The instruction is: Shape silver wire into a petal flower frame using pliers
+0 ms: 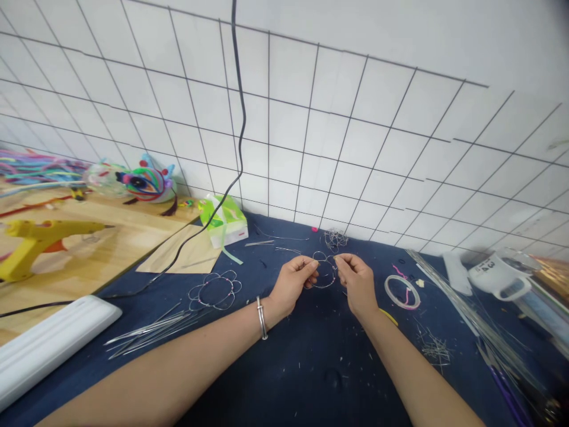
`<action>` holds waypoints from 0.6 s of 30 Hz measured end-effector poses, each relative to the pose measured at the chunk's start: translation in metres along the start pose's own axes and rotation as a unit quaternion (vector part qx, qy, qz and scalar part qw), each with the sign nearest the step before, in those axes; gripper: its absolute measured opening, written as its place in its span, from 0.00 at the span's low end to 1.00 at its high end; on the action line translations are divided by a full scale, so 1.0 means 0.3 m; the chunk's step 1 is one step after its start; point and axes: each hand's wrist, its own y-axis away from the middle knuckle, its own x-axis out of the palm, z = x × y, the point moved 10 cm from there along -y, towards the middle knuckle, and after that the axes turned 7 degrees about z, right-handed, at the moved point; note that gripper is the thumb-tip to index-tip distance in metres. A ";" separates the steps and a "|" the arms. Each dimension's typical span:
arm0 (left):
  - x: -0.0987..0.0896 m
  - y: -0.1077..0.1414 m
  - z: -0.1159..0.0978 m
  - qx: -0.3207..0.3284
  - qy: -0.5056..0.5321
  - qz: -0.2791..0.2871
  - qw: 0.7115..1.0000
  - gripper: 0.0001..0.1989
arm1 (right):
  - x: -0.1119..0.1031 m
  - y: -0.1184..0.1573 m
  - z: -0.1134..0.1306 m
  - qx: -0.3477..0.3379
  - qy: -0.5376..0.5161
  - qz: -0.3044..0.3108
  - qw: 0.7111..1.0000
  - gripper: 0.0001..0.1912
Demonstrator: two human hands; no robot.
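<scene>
Between my two hands is a thin wire ring with small loops [328,286], held just above the dark blue cloth [284,379]. My left hand [294,283] pinches its left side between thumb and fingers. On the opposite side, my right hand [357,283] has its thumb and forefinger closed on the wire. A similar flower-shaped wire ring [215,292] lies on the cloth to the left. Straight wires [153,333] rest in a bundle below that ring. A tangle of fine wire [335,238] sits behind my hands.
At left are a yellow glue gun [33,240], a white bar-shaped device [53,350] and a tissue pack [223,220]. A black cable [240,118] hangs in front. To the right are a tape roll [402,292], long wires [471,317], a white mug [504,276] and purple-handled scissors [504,388].
</scene>
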 end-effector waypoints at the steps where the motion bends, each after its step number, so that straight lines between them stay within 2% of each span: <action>1: 0.000 0.000 0.001 -0.001 0.001 0.000 1.000 0.12 | 0.002 0.000 -0.001 0.001 0.000 0.004 1.000 0.12; 18: 0.001 -0.003 0.005 0.008 0.004 0.000 1.000 0.11 | 0.009 -0.002 -0.012 0.014 0.005 0.019 1.000 0.13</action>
